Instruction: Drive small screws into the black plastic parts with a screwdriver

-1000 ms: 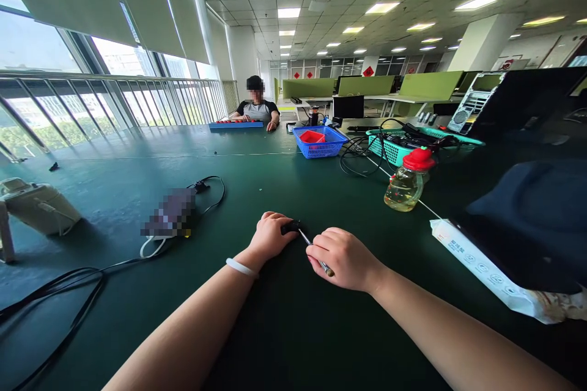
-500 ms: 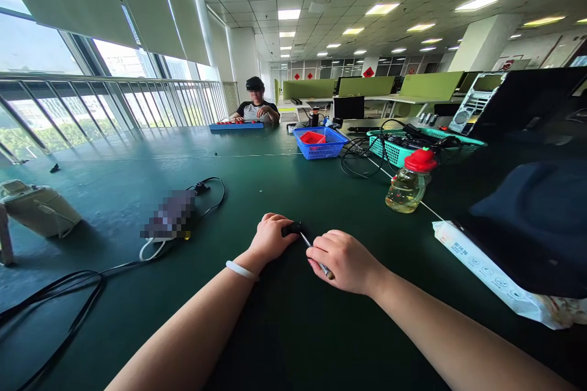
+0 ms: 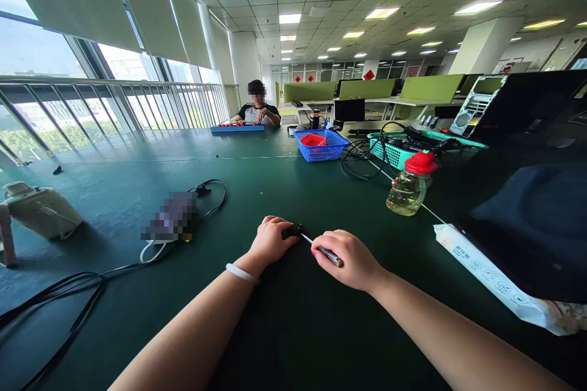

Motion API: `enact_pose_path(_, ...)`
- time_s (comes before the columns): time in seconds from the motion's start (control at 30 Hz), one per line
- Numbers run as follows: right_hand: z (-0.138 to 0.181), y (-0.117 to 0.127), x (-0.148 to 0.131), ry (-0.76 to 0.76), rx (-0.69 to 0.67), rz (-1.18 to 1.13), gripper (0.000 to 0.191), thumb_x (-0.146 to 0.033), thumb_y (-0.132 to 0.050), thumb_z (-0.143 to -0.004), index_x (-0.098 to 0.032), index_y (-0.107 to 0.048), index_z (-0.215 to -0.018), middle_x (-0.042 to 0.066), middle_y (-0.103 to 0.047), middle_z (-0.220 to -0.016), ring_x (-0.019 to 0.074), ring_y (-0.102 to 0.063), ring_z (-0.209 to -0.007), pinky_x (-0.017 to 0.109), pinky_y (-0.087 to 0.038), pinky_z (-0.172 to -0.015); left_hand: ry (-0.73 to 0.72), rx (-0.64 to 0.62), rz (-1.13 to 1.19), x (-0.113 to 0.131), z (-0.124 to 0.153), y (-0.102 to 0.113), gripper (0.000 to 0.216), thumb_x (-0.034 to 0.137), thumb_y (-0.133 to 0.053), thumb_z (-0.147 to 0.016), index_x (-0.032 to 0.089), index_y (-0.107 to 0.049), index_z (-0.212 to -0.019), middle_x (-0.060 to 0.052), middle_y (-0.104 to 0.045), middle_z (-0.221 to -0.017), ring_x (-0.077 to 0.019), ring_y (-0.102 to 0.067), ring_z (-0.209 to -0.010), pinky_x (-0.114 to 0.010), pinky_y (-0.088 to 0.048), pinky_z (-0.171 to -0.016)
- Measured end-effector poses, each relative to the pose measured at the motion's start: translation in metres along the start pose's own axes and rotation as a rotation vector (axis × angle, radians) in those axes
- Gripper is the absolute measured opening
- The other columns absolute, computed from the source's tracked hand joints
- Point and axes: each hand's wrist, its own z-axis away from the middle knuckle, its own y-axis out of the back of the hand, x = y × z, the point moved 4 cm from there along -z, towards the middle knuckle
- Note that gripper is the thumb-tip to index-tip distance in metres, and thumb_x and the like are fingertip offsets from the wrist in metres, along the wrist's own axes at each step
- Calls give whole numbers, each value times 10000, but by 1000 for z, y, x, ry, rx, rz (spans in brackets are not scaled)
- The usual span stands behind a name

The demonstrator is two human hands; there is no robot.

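Observation:
My left hand (image 3: 271,238) rests on the dark green table and is closed around a small black part (image 3: 292,231), whose exact kind I cannot make out. A white band circles the left wrist. In my right hand (image 3: 351,258) is a slim screwdriver (image 3: 331,255), its handle lying between thumb and fingers. The thin metal shaft points left, and its tip meets or nearly meets the black part beside my left fingertips.
A bottle with a red lid (image 3: 408,186) and a white packet (image 3: 490,275) stand to the right. Further back are a blue basket (image 3: 321,151) and a green basket of cables (image 3: 389,156). Cables (image 3: 73,284) lie at left. A person (image 3: 257,107) sits at the far end.
My right hand has turned the screwdriver to a flatter angle, its handle end now further right and higher. My left hand keeps its hold on the black part.

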Motion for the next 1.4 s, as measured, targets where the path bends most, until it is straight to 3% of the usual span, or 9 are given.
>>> enact_pose_path(0.13,0,2,3,-20,38,-51,127,-187,-522,-912,-217,-618,-835,-4,-666,-741,147,-598,-683,286,-428,-706,10,5,-2,1,1,1,319,361,-742,-786,228,-757,-1075,-61,-741,-1110,-288,-580,-1139,-430,-448,-1027)
enact_pose_path(0.37,1,1,-3,93,47,59,101,-154,-535,-871,-200,-620,-841,16,-656,-736,161,-570,-679,309,-428,-730,5,14,-9,1,1,1,312,383,-740,-785,241,-761,-1062,-65,-737,-1114,-292,-584,-1139,-434,-450,-1025)
enact_pose_path(0.8,1,1,-6,161,50,115,130,-134,-515,-869,-192,-619,-816,22,-641,-711,159,-557,-663,319,-420,-743,8,5,-13,1,1,1,324,386,-738,-791,242,-756,-1081,-61,-737,-1117,-288,-575,-1153,-438,-440,-1042)
enact_pose_path(1.4,1,0,-6,169,37,144,142,-133,-502,-860,-197,-612,-799,25,-641,-702,165,-556,-660,332,-433,-736,-19,-23,-6,4,3,1,294,377,-692,-830,247,-746,-1088,-56,-725,-1141,-282,-551,-1168,-439,-431,-1040)
